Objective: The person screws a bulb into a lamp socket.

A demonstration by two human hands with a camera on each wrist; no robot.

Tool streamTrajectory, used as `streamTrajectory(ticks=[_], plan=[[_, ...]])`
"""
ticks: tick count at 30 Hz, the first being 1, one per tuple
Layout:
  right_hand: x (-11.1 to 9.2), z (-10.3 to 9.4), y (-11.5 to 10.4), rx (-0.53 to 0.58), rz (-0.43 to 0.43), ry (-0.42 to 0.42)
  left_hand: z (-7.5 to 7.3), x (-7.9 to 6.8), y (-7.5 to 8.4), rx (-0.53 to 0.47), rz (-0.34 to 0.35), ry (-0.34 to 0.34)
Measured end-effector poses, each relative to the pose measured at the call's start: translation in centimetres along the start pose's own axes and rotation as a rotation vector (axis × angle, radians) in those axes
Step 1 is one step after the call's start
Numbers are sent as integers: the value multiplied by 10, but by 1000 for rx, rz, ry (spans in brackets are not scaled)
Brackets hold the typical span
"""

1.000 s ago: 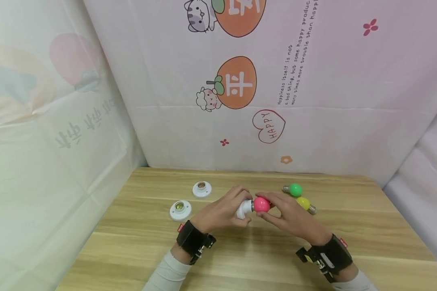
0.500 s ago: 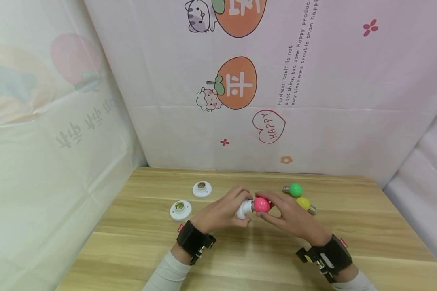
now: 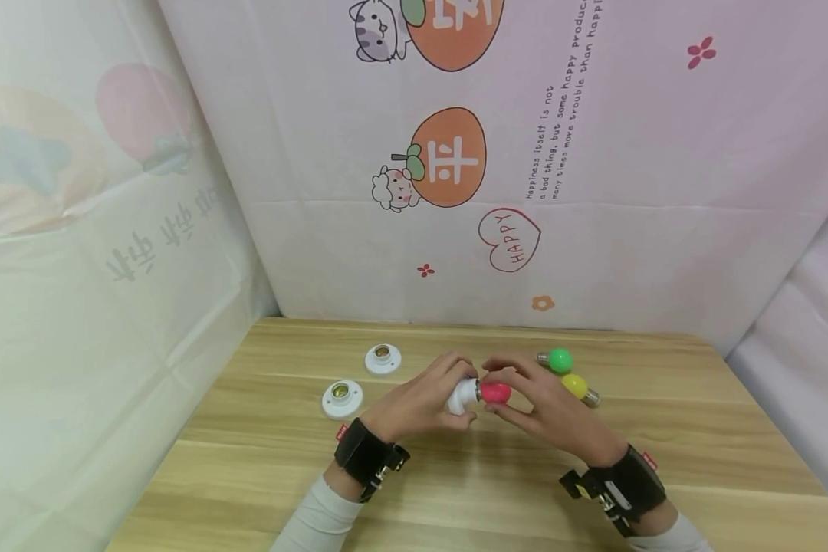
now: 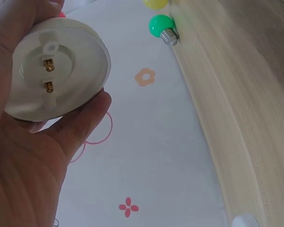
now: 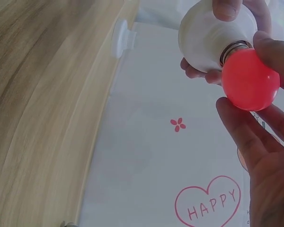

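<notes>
My left hand [image 3: 424,399] grips a white lamp holder [image 3: 461,397] by its round base, tipped so its mouth faces right. In the left wrist view the underside of the lamp holder [image 4: 87,64] shows, with two brass contacts. A red light bulb [image 3: 495,393] sits with its metal screw end at the holder's mouth; some thread is visible outside in the right wrist view, on the near side of the bulb [image 5: 251,80]. The thumb and fingers of my right hand [image 3: 552,406] pinch the bulb's round glass from either side.
Two white lamp holders stand on the wooden table [image 3: 248,468] to the left, one nearer [image 3: 341,399] and one farther back [image 3: 382,359]. A green bulb [image 3: 560,360] and a yellow bulb [image 3: 574,386] lie right of my hands. Printed cloth hangs behind and at the sides.
The fingers of my right hand have shifted over the top of the red bulb and cover more of it. My left hand and the lamp holder have stayed in place.
</notes>
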State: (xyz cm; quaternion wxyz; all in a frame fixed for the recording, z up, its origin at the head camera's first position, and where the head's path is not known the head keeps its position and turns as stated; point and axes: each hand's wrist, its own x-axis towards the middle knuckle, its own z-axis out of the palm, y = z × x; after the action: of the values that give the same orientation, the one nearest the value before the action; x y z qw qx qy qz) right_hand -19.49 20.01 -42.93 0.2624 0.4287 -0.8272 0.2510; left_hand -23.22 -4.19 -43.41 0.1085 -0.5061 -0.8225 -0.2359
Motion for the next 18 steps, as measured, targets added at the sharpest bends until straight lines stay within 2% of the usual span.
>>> streamTrajectory(ticks=[18], plan=[[1,0,-1,-27,-34,9,-3,0,1,-36,19,23]])
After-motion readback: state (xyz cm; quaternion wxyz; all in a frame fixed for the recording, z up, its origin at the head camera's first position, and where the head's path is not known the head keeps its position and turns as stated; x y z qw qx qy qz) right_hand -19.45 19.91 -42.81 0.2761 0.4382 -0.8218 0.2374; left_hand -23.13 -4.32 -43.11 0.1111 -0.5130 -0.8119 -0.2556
